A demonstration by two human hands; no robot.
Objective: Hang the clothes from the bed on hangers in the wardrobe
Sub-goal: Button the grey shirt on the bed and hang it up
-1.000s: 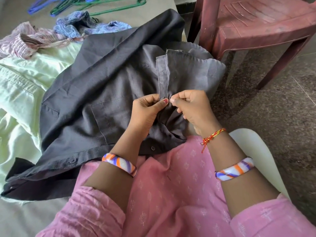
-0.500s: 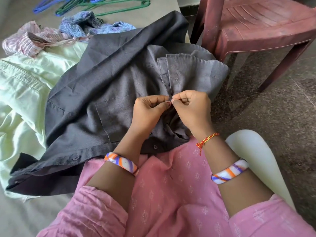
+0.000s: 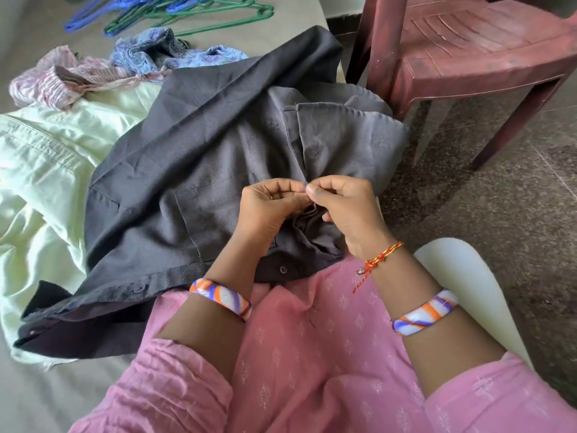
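Observation:
A dark grey shirt [image 3: 199,170] lies spread over the bed edge and my lap, its button placket running up the middle. My left hand [image 3: 268,210] and my right hand [image 3: 346,207] meet at the placket, each pinching the shirt's fabric between thumb and fingers. A pale green garment [image 3: 46,164] lies under the shirt on the left. A pink striped cloth [image 3: 59,79] and a blue patterned cloth [image 3: 175,51] are bunched behind it. Green and blue hangers [image 3: 175,10] lie at the far end of the bed.
A maroon plastic chair [image 3: 468,54] stands close on the right, on a speckled stone floor [image 3: 515,198]. My pink tunic fills the lower frame, with a white trouser leg [image 3: 462,292] at its right. The grey bed sheet [image 3: 40,398] shows at bottom left.
The fingertips of both hands have shifted slightly up the placket and pinched closer together. The shirt has barely moved.

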